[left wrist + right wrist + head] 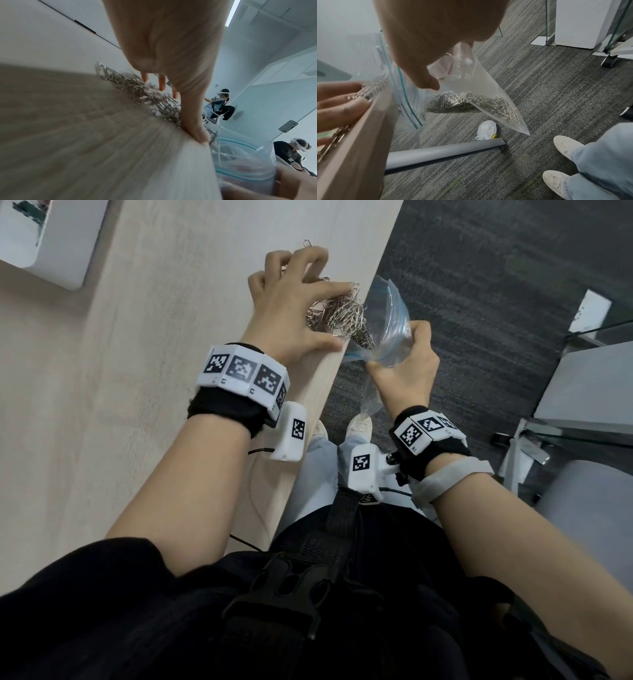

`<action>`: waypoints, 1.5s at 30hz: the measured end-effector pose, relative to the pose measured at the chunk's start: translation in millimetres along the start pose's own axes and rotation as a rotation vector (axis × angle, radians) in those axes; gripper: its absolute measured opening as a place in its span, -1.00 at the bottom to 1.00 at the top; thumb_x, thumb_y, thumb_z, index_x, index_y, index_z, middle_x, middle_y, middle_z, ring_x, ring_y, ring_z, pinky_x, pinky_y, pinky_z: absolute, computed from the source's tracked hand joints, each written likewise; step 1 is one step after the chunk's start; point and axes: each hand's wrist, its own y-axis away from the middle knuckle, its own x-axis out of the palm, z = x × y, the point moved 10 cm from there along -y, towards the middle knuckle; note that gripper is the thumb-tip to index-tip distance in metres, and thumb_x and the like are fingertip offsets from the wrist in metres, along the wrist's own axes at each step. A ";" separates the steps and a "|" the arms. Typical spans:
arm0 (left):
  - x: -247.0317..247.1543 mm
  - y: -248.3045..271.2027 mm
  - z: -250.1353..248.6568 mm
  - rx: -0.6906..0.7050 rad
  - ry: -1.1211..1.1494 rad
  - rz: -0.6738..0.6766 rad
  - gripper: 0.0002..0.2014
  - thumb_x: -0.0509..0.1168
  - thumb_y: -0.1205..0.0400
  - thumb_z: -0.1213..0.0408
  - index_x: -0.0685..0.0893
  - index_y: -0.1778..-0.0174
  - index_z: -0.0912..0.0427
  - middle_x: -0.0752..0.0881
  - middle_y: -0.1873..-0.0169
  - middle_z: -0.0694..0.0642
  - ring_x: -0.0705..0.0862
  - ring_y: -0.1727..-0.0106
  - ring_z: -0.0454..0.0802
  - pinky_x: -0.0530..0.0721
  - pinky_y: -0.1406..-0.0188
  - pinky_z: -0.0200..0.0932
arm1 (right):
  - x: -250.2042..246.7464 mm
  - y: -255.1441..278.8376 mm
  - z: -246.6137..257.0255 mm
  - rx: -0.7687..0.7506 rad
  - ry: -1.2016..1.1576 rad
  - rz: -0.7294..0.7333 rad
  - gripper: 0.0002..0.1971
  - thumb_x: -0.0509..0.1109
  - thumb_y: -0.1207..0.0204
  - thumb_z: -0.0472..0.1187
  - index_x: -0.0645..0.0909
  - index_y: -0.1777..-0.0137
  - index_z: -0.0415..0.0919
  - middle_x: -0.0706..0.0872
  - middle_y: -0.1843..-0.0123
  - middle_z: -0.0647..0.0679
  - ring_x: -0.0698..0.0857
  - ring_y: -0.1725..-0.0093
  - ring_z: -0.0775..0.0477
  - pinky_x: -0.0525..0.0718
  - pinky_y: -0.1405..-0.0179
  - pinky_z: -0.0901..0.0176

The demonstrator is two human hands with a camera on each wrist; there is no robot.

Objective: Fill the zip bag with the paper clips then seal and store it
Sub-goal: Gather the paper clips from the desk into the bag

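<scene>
Pale wood-grain worktop (pixel 144 344), left half of the head view. Heap of silver wire paper clips (pixel 337 311) at its right edge, upper centre; more already inside the clear plastic zip bag with blue seal strip (pixel 481 86). Left hand (pixel 294 299): fingers spread, resting over the heap. Right hand (pixel 407 364): grip pinching the bag's open mouth just beside the edge, below the heap.

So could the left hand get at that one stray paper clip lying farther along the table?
Probably yes. The stray clip lies on bare table just past the left hand, whose fingers are spread over the paper clip pile. Nothing stands between them, so a short stretch forward should do.
</scene>
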 end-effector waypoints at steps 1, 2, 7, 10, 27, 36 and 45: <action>-0.8 -1.7 -1.5 0.009 0.018 -0.017 -0.37 0.48 -0.27 -0.19 0.57 -0.29 -0.28 0.33 -0.48 -0.08 0.25 -0.44 0.13 0.15 -0.29 -0.06 | -0.7 -0.1 0.6 -0.002 -0.002 -0.003 -0.55 0.54 -0.21 -0.22 0.35 0.02 0.01 0.73 0.05 -0.13 0.70 0.03 -0.18 0.68 -0.02 -0.15; -1.1 -3.3 -3.5 0.021 0.039 -0.030 -0.41 0.48 -0.28 -0.17 0.61 -0.26 -0.25 0.39 -0.43 -0.06 0.30 -0.39 0.12 0.20 -0.29 -0.07 | -1.2 -0.3 1.0 -0.004 -0.004 -0.005 -0.55 0.53 -0.20 -0.22 0.35 0.02 0.01 0.73 0.05 -0.13 0.70 0.03 -0.19 0.68 -0.03 -0.16; 0.2 -10.8 -14.8 0.064 0.107 -0.076 -0.59 0.49 -0.37 -0.02 0.71 -0.14 -0.11 0.53 -0.26 0.02 0.41 -0.26 0.10 0.46 -0.18 -0.13 | -0.7 1.1 1.6 -0.004 -0.008 -0.008 -0.55 0.54 -0.20 -0.21 0.35 0.03 0.02 0.73 0.06 -0.13 0.70 0.04 -0.19 0.67 -0.01 -0.19; 4.8 -14.5 -23.6 0.082 0.125 -0.093 -0.65 0.49 -0.40 0.07 0.73 -0.12 -0.04 0.58 -0.19 0.06 0.46 -0.22 0.06 0.46 -0.05 -0.20 | -0.7 1.3 0.9 0.003 -0.011 -0.008 -0.55 0.53 -0.20 -0.22 0.34 0.04 0.02 0.72 0.07 -0.14 0.70 0.04 -0.20 0.67 -0.01 -0.20; -31.1 28.7 67.3 -0.318 0.162 -0.053 0.00 0.59 0.04 -0.19 0.46 -0.39 -0.11 0.34 -0.37 0.14 0.34 -0.39 0.12 0.40 -0.45 0.04 | 3.4 1.7 2.5 0.024 -0.029 0.030 -0.58 0.46 -0.16 -0.21 0.34 0.04 -0.01 0.73 0.05 -0.19 0.71 0.03 -0.24 0.69 -0.01 -0.19; -20.6 17.5 45.2 -0.216 0.244 -0.074 -0.33 0.66 -0.10 0.10 0.65 -0.15 0.07 0.47 0.01 -0.03 0.49 0.09 -0.13 0.56 0.02 -0.23 | 6.9 -2.1 -0.1 0.028 -0.002 0.039 -0.53 0.54 -0.20 -0.26 0.35 0.02 -0.01 0.73 0.03 -0.16 0.71 0.00 -0.21 0.68 -0.05 -0.19; -3.2 -5.4 11.5 -0.122 0.280 -0.068 -0.58 0.60 -0.29 0.21 0.74 -0.06 0.14 0.54 0.11 0.01 0.53 0.22 -0.10 0.54 0.13 -0.30 | 5.4 -3.8 -0.9 -0.008 0.006 0.021 -0.55 0.55 -0.23 -0.25 0.36 0.03 -0.02 0.73 0.05 -0.14 0.71 0.04 -0.17 0.67 0.02 -0.08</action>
